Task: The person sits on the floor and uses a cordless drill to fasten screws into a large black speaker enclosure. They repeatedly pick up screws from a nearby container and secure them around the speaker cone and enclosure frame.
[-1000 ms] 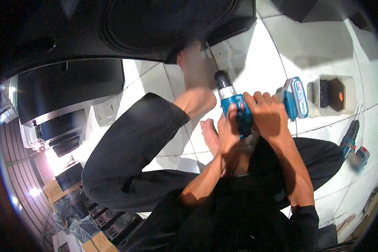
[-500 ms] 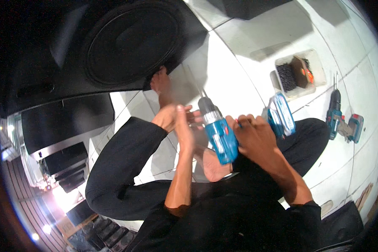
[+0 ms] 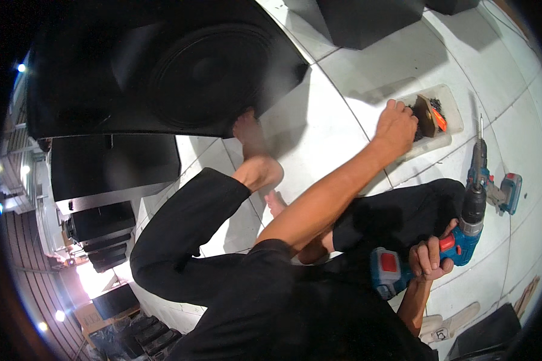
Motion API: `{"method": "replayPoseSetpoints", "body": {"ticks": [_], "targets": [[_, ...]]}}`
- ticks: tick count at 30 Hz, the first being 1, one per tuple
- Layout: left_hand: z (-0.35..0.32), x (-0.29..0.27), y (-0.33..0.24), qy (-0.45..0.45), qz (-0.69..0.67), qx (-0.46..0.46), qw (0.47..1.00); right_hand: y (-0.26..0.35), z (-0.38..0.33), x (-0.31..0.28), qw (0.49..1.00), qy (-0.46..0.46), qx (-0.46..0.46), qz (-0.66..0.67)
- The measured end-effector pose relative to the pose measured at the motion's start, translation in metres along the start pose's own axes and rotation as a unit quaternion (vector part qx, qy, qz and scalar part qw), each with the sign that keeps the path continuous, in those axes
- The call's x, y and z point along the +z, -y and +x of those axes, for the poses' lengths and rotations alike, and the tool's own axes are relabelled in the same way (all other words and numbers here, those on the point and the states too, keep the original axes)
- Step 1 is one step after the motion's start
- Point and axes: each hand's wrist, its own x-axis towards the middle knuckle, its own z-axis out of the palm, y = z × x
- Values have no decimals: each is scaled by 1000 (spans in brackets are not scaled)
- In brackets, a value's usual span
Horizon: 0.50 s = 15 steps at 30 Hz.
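Observation:
In my right hand [image 3: 430,259] is a blue cordless drill [image 3: 464,243], held by its grip low on the right with the chuck and long bit pointing up. Its battery [image 3: 388,272] sticks out left of my fingers. My left arm stretches across to a whitish plastic tub [image 3: 444,142], and my left hand [image 3: 397,126] is at its left side. Those fingers are bent and pressed together, the tips hidden among small dark screws [image 3: 418,133]. A brown cardboard piece [image 3: 426,114] and an orange item [image 3: 441,120] stand in the tub.
A big black speaker cabinet [image 3: 132,78] fills the upper left, with black boxes [image 3: 114,168] below it. A second drill [image 3: 494,194] lies on the tiled floor at right. More black cabinets [image 3: 361,21] stand at the far edge. My bent legs [image 3: 186,210] frame the middle.
My left hand has gone from beside the drill bit to the tub. My right hand has swung the drill right and nearer to me, its bit now pointing up on the right.

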Motion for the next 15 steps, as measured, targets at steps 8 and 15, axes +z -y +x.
{"method": "replayPoseSetpoints", "body": {"ticks": [8, 15], "targets": [[1, 10, -2, -60, -89, -26, 994, 0, 5, -10, 997, -45, -47, -47], [8, -25, 4, -72, -372, -96, 920, -6, 12, -5, 986, -118, -28, -116]]}}
